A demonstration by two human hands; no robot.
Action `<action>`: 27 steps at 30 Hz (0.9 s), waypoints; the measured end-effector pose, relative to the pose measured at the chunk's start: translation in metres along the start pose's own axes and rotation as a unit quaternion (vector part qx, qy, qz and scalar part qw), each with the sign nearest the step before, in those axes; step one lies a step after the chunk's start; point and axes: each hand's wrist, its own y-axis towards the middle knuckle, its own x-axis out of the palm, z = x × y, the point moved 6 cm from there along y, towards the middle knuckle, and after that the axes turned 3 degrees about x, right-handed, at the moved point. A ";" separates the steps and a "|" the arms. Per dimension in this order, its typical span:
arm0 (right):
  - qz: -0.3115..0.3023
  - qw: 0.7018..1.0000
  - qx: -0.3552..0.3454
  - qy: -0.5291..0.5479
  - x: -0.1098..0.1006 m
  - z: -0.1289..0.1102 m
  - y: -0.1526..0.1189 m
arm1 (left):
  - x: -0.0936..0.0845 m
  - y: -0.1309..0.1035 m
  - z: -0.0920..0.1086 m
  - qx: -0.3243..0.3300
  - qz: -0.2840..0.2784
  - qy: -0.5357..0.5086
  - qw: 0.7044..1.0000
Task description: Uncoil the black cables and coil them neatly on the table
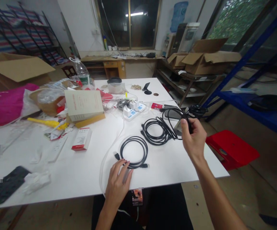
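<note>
A lit phone (137, 199) sat below the near edge of the white bench (167, 169). Just over that edge the left hand (119, 179) was loosely spread, fingertips resting at the near rim of a coiled black cable (145, 151) without closing on it. That coil lay flat, just beyond the left hand, which was clearly the nearer one; it was a round ring, no long axis, plugs (117, 156) pointing off left and right. Farther right, the right hand (194, 137) was curled closed, thumb pressed over, around a bunch of black cable (189, 125), its loops spreading left toward a second coil (156, 141); whether they joined I couldn't tell. Beyond lay a power strip (132, 115) and, far back, a dark window (142, 28).
</note>
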 end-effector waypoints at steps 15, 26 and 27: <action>-0.342 0.936 0.074 0.046 0.082 0.009 -0.055 | 0.010 0.021 0.000 -0.088 -0.010 -0.116 0.989; -0.202 0.970 0.018 0.132 0.046 -0.031 0.032 | 0.075 0.119 0.038 -0.053 -0.190 -0.236 0.952; -0.190 0.972 0.002 0.139 0.040 -0.043 0.044 | 0.082 0.128 0.037 -0.064 -0.196 -0.248 0.947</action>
